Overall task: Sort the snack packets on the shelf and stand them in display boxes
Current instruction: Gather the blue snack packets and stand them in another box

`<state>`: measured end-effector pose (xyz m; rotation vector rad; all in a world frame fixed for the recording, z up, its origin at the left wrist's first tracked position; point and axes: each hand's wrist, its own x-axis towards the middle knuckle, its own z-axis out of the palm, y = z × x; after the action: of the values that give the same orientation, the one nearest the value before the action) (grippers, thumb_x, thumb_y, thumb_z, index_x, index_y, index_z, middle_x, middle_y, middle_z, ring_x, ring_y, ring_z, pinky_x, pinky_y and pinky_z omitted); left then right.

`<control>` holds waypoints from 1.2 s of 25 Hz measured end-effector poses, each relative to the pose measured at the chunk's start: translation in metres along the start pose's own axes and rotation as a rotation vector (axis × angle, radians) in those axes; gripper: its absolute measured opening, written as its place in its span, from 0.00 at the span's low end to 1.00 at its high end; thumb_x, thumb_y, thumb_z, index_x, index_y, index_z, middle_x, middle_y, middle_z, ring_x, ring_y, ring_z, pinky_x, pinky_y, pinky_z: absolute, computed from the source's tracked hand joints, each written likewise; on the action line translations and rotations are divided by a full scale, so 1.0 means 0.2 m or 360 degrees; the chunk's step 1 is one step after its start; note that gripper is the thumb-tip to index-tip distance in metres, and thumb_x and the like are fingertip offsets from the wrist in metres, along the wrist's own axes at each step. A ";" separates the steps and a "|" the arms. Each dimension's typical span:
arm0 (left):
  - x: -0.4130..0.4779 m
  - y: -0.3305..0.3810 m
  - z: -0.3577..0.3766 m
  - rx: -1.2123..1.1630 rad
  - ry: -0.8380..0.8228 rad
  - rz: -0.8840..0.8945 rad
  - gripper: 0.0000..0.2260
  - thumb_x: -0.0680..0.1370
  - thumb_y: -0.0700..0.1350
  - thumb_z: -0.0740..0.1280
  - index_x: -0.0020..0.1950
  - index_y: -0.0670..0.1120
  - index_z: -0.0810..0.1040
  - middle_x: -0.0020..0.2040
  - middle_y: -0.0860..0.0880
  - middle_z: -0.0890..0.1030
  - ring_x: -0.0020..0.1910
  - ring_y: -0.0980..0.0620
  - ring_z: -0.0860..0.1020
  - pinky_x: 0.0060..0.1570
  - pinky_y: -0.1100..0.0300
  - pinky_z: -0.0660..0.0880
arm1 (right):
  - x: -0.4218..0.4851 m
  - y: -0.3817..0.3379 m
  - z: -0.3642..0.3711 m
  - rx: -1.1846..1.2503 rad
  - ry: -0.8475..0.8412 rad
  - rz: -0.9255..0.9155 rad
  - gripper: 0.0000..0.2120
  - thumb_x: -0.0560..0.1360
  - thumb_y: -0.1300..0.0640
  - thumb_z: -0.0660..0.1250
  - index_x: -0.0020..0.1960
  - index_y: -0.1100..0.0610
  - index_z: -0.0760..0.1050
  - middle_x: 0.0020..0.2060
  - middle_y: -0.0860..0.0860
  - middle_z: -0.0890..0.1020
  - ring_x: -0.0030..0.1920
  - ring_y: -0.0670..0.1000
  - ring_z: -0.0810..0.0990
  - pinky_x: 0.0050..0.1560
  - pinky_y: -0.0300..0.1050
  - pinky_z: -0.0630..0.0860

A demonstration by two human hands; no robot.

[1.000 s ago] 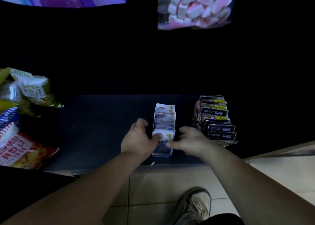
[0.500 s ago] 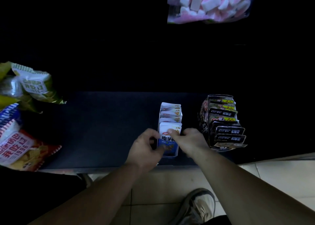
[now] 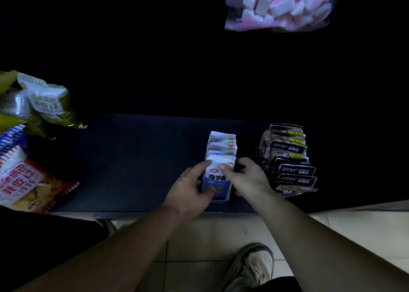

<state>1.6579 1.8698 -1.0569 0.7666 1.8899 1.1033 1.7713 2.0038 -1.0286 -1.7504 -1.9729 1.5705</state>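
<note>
1. The front packet (image 3: 218, 179), white and blue, stands upright at the near end of the white display box (image 3: 221, 200) on the dark shelf (image 3: 132, 159);
2. left hand (image 3: 190, 187) curls round the box's near left corner; right hand (image 3: 245, 179) pinches the packet's top edge;
3. black packets (image 3: 290, 159) stand just right; crisp bags (image 3: 26, 185) lie well apart, left.
</note>
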 end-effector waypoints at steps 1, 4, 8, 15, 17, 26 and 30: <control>-0.01 -0.02 0.01 0.0026 -0.0013 0.0015 0.31 0.68 0.56 0.71 0.70 0.70 0.68 0.62 0.60 0.76 0.55 0.58 0.82 0.55 0.52 0.81 | -0.03 0.01 -0.02 0.0007 0.0054 -0.0065 0.19 0.73 0.40 0.75 0.57 0.45 0.72 0.49 0.46 0.82 0.48 0.45 0.81 0.53 0.50 0.81; -0.04 -0.01 0.01 0.0143 -0.0041 0.0005 0.34 0.74 0.44 0.71 0.74 0.70 0.63 0.65 0.59 0.74 0.51 0.61 0.82 0.53 0.54 0.82 | -0.08 0.07 -0.03 -0.0189 0.0156 -0.0388 0.19 0.74 0.44 0.75 0.59 0.44 0.70 0.52 0.46 0.80 0.52 0.47 0.79 0.52 0.45 0.75; -0.03 0.00 0.03 0.0233 -0.0045 0.0037 0.34 0.73 0.48 0.67 0.74 0.73 0.60 0.65 0.58 0.76 0.47 0.57 0.83 0.50 0.52 0.82 | -0.13 0.15 0.04 -0.0448 -0.0175 -0.0604 0.30 0.76 0.47 0.72 0.75 0.36 0.66 0.67 0.48 0.77 0.66 0.48 0.76 0.65 0.42 0.72; -0.07 -0.11 0.07 0.0370 -0.0252 -0.0018 0.41 0.74 0.48 0.65 0.75 0.76 0.47 0.67 0.54 0.74 0.53 0.54 0.82 0.57 0.49 0.79 | -0.10 0.17 0.04 -0.0549 -0.0384 -0.0553 0.51 0.76 0.52 0.74 0.75 0.22 0.39 0.68 0.42 0.72 0.66 0.48 0.75 0.67 0.49 0.74; -0.06 -0.13 0.06 0.0372 -0.0215 -0.0014 0.41 0.77 0.45 0.66 0.75 0.76 0.45 0.68 0.56 0.75 0.54 0.56 0.81 0.57 0.51 0.79 | -0.07 0.17 0.04 -0.0543 -0.0370 -0.0568 0.53 0.76 0.57 0.74 0.73 0.19 0.38 0.69 0.44 0.74 0.65 0.48 0.77 0.65 0.52 0.76; 0.05 -0.06 0.07 0.0153 -0.0068 -0.0064 0.41 0.78 0.44 0.66 0.72 0.79 0.45 0.65 0.63 0.79 0.55 0.62 0.81 0.55 0.59 0.79 | 0.09 0.07 0.04 -0.0654 -0.0315 -0.0599 0.56 0.76 0.69 0.68 0.72 0.18 0.40 0.68 0.47 0.75 0.63 0.50 0.78 0.63 0.49 0.78; 0.04 -0.04 0.01 0.0240 -0.0025 -0.0032 0.39 0.76 0.43 0.66 0.73 0.78 0.51 0.65 0.60 0.78 0.58 0.60 0.80 0.61 0.53 0.78 | 0.08 0.02 0.03 -0.0563 -0.0213 -0.0608 0.51 0.77 0.68 0.67 0.75 0.21 0.46 0.68 0.44 0.73 0.56 0.47 0.78 0.52 0.43 0.79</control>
<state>1.6554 1.8729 -1.0673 0.8356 1.9799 0.9479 1.7657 2.0115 -1.0431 -1.2670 -2.5894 1.3021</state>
